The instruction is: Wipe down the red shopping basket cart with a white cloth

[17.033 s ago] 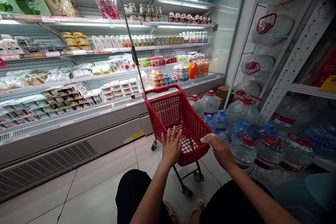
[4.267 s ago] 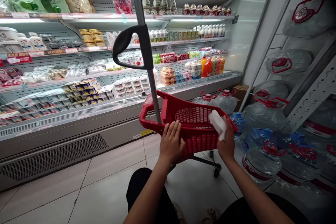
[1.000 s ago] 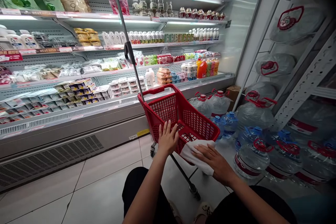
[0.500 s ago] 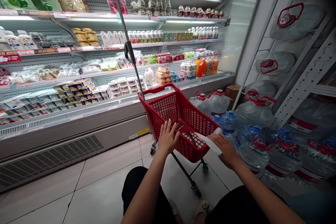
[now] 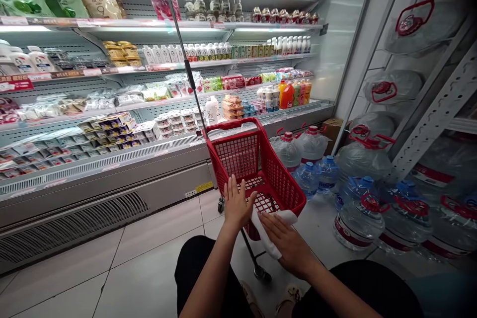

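A red plastic shopping cart (image 5: 242,151) on a metal frame with casters stands in front of me, its basket bare inside where I can see. My left hand (image 5: 237,206) lies on the left side near the cart's close corner, fingers stretched and thumb apart, holding nothing. Under my right hand (image 5: 286,241) is a folded white cloth (image 5: 267,238), pressed against the near rim of the basket. The fingers of that hand lie flat over the cloth, and part of it sticks out on both sides. My two hands are close together but do not touch.
An open refrigerated display (image 5: 179,154) with dairy and drinks runs behind the cart. A thin pole (image 5: 173,10) rises at the cart's far left corner. Large water bottles (image 5: 359,223) stand on the tiled floor (image 5: 149,268) and on a rack at right. My knees flank the cart's near end.
My right hand has slid left with the cloth along the near rim, toward my left hand. The cart has turned slightly, its near end swinging left. My left hand stays on the cart.
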A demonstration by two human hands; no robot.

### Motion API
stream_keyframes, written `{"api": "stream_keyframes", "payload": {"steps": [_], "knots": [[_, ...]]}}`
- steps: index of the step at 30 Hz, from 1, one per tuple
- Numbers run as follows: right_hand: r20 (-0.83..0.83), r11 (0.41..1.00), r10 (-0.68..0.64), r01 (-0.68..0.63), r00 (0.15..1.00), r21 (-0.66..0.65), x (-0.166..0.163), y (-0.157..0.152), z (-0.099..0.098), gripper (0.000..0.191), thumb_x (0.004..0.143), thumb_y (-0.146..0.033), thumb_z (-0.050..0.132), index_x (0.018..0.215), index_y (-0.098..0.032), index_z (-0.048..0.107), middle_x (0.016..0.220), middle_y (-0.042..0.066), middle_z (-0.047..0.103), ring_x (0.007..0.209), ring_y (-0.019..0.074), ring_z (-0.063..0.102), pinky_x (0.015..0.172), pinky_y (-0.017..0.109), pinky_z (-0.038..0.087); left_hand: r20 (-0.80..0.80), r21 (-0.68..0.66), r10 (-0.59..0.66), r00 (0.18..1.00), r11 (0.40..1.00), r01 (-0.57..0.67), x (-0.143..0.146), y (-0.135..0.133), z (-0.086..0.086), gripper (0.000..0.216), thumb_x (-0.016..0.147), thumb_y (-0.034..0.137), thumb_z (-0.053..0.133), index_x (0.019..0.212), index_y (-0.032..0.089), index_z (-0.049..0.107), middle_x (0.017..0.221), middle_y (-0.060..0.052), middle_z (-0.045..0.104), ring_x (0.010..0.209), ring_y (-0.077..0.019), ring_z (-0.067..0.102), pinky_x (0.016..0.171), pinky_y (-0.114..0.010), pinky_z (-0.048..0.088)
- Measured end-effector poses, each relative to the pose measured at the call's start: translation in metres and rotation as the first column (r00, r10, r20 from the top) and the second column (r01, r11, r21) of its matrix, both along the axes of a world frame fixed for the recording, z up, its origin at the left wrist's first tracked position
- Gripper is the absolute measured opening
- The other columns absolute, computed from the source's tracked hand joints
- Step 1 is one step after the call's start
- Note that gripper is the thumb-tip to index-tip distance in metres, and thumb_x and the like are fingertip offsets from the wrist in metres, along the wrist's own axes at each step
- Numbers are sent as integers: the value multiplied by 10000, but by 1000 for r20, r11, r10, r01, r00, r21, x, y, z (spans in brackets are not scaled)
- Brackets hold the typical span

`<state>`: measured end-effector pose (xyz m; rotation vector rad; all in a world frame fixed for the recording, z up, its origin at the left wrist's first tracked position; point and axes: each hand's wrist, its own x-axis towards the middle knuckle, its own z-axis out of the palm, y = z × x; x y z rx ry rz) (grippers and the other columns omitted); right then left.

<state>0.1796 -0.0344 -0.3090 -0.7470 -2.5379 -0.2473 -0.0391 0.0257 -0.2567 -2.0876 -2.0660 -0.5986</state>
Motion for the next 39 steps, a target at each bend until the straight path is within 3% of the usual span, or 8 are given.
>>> {"api": "stream_keyframes", "payload": {"steps": [7, 12, 17, 20, 24, 29, 34, 39], "knots": [[-24, 999, -33, 34, 999, 28, 86, 45, 2, 738, 985, -183, 442, 1677, -231, 192, 1501, 64, 600, 1431, 234, 502, 1270, 506, 306, -118, -69, -65, 991, 996, 57, -41, -1, 13, 661, 1054, 630, 320, 1652, 353, 267, 1753, -20, 134, 1621, -241, 89, 1313, -560, 62], [-100, 986, -164, 161, 981, -43, 47, 28, 2, 729, 1003, -180, 415, 1685, -201, 157, 1481, 96, 603, 1401, 261, 525, 1243, 511, 374, -143, -6, 9, 990, 1000, -10, -41, 11, 15, 635, 1066, 553, 344, 1650, 309, 291, 1735, -22, 213, 1619, -232, 116, 1323, -544, 28], [-106, 986, -163, 159, 981, -40, -1, 1, 3, 798, 956, -129, 430, 1688, -176, 115, 1609, 102, 476, 1478, 281, 432, 1235, 508, 393, -116, 41, 51, 992, 998, -46, -19, -7, 0, 629, 1083, 537, 298, 1614, 212, 392, 1714, -73, 267, 1604, -237, 204, 1330, -514, 103], [-52, 997, -74, 72, 996, -42, 4, -1, 7, 841, 912, -96, 433, 1685, -175, 111, 1665, 87, 398, 1510, 268, 395, 1242, 486, 386, -97, 50, 37, 995, 998, -32, -16, -28, -7, 629, 1084, 552, 292, 1628, 245, 360, 1725, -43, 227, 1605, -241, 198, 1328, -528, 107], [23, 997, 63, -62, 998, -34, 46, 12, 14, 799, 943, -119, 427, 1680, -243, 146, 1657, 38, 414, 1513, 216, 403, 1262, 454, 351, -130, 58, -59, 990, 996, 67, -27, -48, -4, 624, 1084, 532, 333, 1665, 334, 219, 1741, 6, 149, 1614, -229, 147, 1323, -546, -7], [72, 996, 69, -65, 995, -59, 83, 54, 20, 718, 1002, -152, 411, 1670, -301, 193, 1661, 2, 404, 1542, 192, 352, 1291, 480, 280, -190, 28, -159, 969, 986, 167, -38, -48, 6, 621, 1086, 525, 352, 1663, 380, 176, 1743, 21, 118, 1618, -222, 117, 1297, -559, -103], [-64, 993, -99, 94, 993, -78, 64, 98, 22, 648, 1051, -170, 348, 1668, -293, 192, 1639, 30, 446, 1539, 206, 360, 1267, 531, 322, -207, -1, -174, 963, 984, 178, -52, -29, 10, 618, 1083, 536, 359, 1657, 396, 178, 1743, 30, 130, 1617, -213, 117, 1283, -565, -132], [-179, 991, -129, 124, 975, -43, 20, 75, 13, 698, 1029, -140, 344, 1680, -247, 115, 1682, 53, 368, 1569, 222, 291, 1250, 515, 365, -138, 24, -9, 990, 1000, 12, -47, -12, 4, 618, 1090, 511, 318, 1666, 332, 184, 1737, -14, 174, 1610, -225, 167, 1290, -584, -99]]}}
